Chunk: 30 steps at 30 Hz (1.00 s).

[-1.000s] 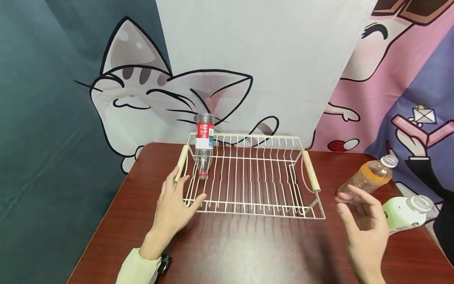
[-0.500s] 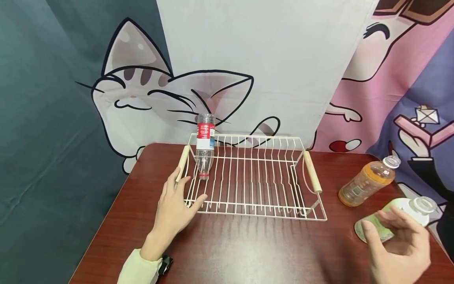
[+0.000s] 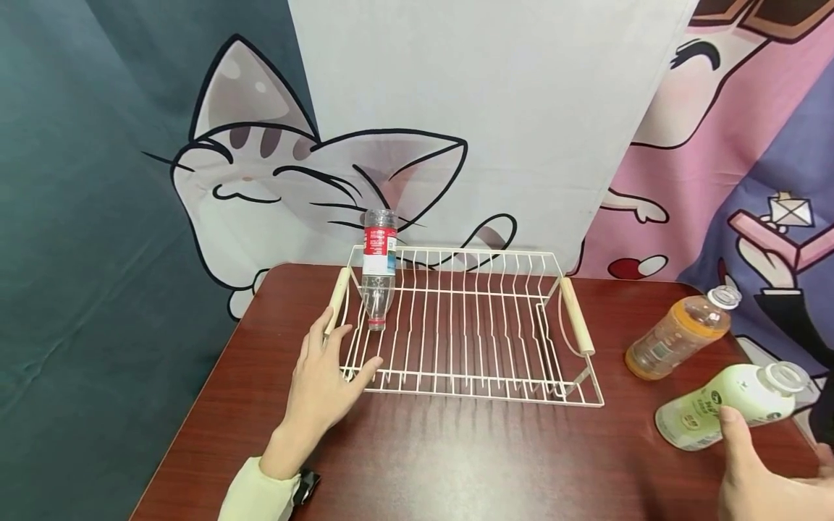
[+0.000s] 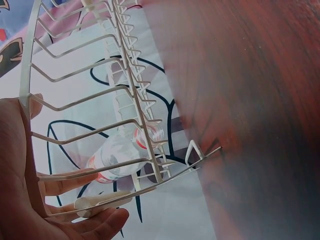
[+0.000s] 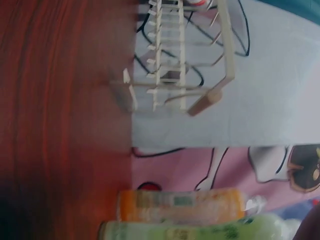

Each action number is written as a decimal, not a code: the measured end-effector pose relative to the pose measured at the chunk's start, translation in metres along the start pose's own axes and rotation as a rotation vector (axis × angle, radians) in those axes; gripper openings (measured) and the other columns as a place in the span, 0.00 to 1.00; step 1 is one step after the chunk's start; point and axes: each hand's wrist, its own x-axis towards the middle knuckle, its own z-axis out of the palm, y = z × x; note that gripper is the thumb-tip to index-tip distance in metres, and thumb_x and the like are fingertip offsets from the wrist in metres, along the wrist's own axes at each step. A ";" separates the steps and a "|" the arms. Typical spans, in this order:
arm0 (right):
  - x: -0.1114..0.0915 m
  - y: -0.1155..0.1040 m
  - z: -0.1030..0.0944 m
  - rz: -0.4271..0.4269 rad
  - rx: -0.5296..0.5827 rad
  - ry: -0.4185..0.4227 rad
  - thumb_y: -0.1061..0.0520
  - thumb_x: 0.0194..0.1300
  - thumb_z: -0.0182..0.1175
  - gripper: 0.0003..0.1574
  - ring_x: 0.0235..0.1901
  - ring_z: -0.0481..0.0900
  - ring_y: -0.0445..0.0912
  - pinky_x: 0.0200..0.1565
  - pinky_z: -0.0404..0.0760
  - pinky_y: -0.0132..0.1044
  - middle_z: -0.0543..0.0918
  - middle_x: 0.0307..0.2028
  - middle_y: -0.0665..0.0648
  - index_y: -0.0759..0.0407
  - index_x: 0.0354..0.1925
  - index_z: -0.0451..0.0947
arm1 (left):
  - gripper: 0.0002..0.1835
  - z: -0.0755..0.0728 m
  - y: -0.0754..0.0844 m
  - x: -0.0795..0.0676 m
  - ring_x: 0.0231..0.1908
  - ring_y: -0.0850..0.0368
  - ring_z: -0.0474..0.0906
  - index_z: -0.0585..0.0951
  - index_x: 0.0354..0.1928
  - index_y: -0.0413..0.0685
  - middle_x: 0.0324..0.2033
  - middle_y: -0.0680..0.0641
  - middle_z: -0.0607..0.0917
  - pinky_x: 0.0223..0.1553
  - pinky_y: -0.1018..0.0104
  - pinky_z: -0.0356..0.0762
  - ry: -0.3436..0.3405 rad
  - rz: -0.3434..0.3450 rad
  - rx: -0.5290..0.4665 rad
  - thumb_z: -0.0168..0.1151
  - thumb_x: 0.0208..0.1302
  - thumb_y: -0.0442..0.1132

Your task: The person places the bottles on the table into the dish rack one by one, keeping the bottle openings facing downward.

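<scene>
- Over the table's (image 3: 469,463) near right part: right hand (image 3: 775,488), partly cut off in the head view, thumb raised and well apart from the fingers, grasping nothing; thumb overlapping the green bottle (image 3: 706,405), cannot tell whether touching.
- Toward the table's left edge: pale sleeve (image 3: 257,492) and black band (image 3: 306,486) at the left wrist.
- At the rack's (image 3: 484,396) left front corner: left hand (image 3: 319,383), released, fingers spread and slightly bent, resting against the left handle (image 3: 337,297).
- Near the table's right edge, just beyond the right thumb: green bottle, upright.
- Behind it, closer to the far right corner: orange bottle (image 3: 677,340), upright.
- From mid-table to the far edge: rack, white wire, right handle (image 3: 576,315) toward the orange bottle.
- Inside the rack, by its left edge: clear bottle (image 3: 379,253), neck down, base above the back edge.
- Beyond the table's far edge: backdrop (image 3: 495,145) with cartoon cat.
</scene>
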 end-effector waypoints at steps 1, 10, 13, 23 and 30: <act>0.004 0.002 0.000 0.043 0.000 -0.011 0.64 0.55 0.83 0.56 0.65 0.66 0.33 0.68 0.59 0.20 0.73 0.69 0.42 0.44 0.77 0.72 | 0.43 0.000 0.000 0.000 0.76 0.32 0.67 0.80 0.71 0.39 0.84 0.39 0.62 0.59 0.28 0.80 0.002 0.000 0.000 0.76 0.66 0.63; 0.040 0.038 0.004 0.101 0.030 -0.281 0.75 0.55 0.80 0.67 0.58 0.70 0.34 0.58 0.64 0.20 0.73 0.62 0.43 0.42 0.83 0.62 | 0.43 -0.001 0.000 0.001 0.75 0.32 0.68 0.80 0.71 0.38 0.84 0.40 0.61 0.59 0.29 0.80 -0.002 -0.004 -0.009 0.77 0.66 0.62; 0.048 0.047 0.006 0.138 0.124 -0.340 0.81 0.52 0.78 0.64 0.53 0.75 0.37 0.47 0.72 0.15 0.77 0.58 0.46 0.46 0.79 0.68 | 0.43 -0.001 0.000 0.001 0.75 0.32 0.68 0.80 0.71 0.38 0.84 0.40 0.61 0.58 0.29 0.80 -0.005 -0.007 -0.008 0.77 0.65 0.62; 0.057 0.057 0.010 0.167 0.156 -0.428 0.85 0.52 0.74 0.50 0.49 0.81 0.37 0.43 0.79 0.16 0.83 0.54 0.47 0.48 0.65 0.79 | 0.43 0.000 0.000 0.000 0.75 0.32 0.68 0.80 0.71 0.38 0.84 0.39 0.61 0.59 0.29 0.80 0.008 -0.007 -0.014 0.77 0.65 0.62; 0.062 0.060 0.009 0.223 0.127 -0.421 0.80 0.58 0.74 0.39 0.45 0.82 0.32 0.41 0.78 0.15 0.88 0.44 0.39 0.45 0.57 0.84 | 0.43 0.001 0.000 -0.001 0.73 0.31 0.70 0.79 0.71 0.39 0.84 0.40 0.62 0.57 0.29 0.81 0.009 -0.004 -0.016 0.77 0.66 0.62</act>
